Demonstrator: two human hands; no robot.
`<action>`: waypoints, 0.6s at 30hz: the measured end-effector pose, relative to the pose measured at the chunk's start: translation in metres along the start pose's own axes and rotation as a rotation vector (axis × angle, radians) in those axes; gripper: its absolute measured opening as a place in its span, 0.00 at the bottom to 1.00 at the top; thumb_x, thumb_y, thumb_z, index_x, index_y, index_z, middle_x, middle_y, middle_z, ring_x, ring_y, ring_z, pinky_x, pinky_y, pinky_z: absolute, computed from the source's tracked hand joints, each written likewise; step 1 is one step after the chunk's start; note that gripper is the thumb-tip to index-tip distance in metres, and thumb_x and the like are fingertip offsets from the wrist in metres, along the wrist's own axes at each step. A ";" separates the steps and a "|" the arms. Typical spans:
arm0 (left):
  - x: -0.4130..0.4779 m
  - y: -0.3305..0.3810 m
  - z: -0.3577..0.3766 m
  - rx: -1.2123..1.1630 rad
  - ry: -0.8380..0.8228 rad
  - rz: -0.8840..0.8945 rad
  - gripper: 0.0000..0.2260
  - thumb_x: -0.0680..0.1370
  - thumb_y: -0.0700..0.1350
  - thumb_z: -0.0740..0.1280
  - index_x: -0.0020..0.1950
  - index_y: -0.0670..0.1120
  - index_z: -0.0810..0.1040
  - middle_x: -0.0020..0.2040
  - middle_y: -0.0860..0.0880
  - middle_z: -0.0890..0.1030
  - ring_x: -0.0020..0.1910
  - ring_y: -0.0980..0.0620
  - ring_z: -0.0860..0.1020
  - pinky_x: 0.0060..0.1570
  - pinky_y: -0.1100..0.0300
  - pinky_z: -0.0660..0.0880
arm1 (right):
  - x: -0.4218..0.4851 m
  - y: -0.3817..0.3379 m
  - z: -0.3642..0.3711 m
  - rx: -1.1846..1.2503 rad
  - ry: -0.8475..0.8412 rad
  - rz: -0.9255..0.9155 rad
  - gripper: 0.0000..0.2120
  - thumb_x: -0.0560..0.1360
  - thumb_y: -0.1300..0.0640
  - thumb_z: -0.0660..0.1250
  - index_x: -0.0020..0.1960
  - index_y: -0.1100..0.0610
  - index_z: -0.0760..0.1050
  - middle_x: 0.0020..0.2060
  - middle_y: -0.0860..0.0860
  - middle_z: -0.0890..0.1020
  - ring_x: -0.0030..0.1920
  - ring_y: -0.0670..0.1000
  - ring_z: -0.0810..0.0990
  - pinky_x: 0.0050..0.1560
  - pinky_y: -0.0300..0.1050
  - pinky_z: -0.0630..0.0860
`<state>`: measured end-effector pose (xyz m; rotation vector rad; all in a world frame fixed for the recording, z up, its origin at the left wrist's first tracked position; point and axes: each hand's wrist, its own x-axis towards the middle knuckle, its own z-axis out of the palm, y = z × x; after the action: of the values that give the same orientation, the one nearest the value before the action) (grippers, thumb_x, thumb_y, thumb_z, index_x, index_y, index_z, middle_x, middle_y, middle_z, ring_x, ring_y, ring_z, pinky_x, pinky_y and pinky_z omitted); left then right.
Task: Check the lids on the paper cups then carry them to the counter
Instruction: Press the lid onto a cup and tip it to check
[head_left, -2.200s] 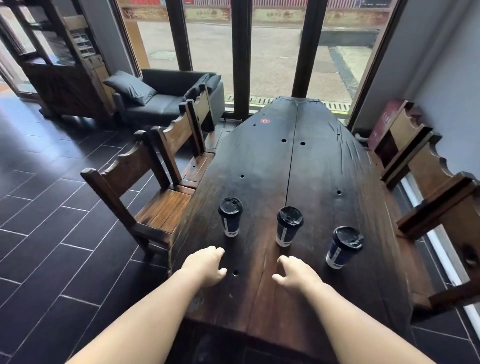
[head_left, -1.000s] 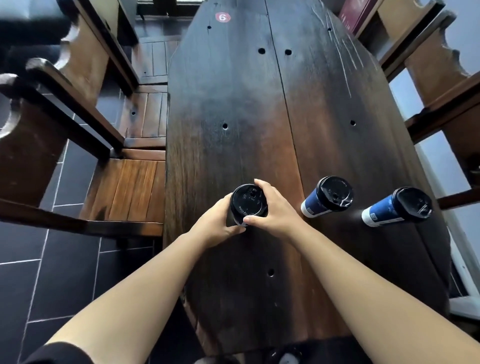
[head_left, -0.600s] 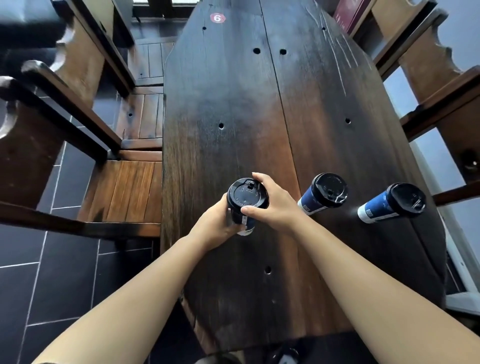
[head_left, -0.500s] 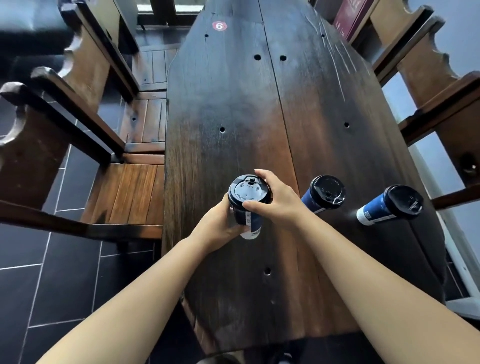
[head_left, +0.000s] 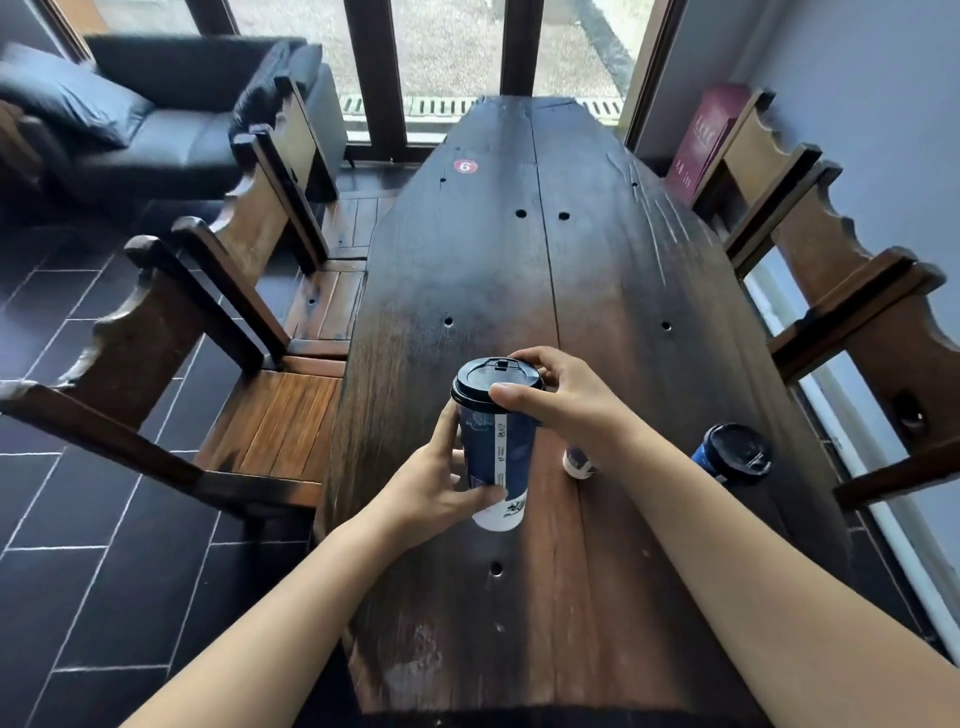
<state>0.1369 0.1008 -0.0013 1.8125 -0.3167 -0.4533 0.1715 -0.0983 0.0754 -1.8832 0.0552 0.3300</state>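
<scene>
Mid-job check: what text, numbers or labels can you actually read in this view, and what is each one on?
"6": white digit on the red round sticker on the table.
Print on the held cup, along its white strip and white base band: too small and blurred to read.
Embossed marks on its lid: unreadable.
Pale characters on the maroon board by the right wall: too blurred to read.

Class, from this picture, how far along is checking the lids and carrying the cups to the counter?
Done: nothing visibly. In hand: the left hand grips the held cup while the right hand pinches its lid. Left: the middle cup and right cup stand on the table, unchecked and uncarried.
</scene>
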 end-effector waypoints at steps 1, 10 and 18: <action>-0.006 0.010 0.004 -0.021 -0.005 0.010 0.47 0.74 0.42 0.77 0.81 0.65 0.51 0.67 0.59 0.79 0.62 0.49 0.83 0.59 0.39 0.82 | -0.008 -0.005 -0.006 0.024 -0.009 0.003 0.38 0.60 0.38 0.78 0.64 0.55 0.77 0.55 0.54 0.87 0.59 0.56 0.85 0.63 0.58 0.82; -0.053 0.088 0.055 -0.170 0.018 0.088 0.48 0.75 0.38 0.74 0.82 0.64 0.48 0.70 0.51 0.79 0.63 0.42 0.83 0.63 0.39 0.79 | -0.074 -0.054 -0.058 0.042 -0.119 0.006 0.22 0.76 0.46 0.74 0.63 0.58 0.75 0.50 0.50 0.84 0.46 0.45 0.84 0.34 0.36 0.80; -0.071 0.132 0.069 -0.265 -0.014 0.164 0.43 0.75 0.40 0.74 0.82 0.61 0.54 0.72 0.48 0.77 0.66 0.43 0.81 0.63 0.49 0.79 | -0.109 -0.082 -0.078 0.033 -0.118 -0.058 0.15 0.80 0.42 0.66 0.50 0.55 0.76 0.42 0.50 0.84 0.40 0.45 0.85 0.36 0.41 0.83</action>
<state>0.0443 0.0353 0.1183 1.5131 -0.3929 -0.3741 0.0994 -0.1575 0.2014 -1.8257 -0.0732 0.3979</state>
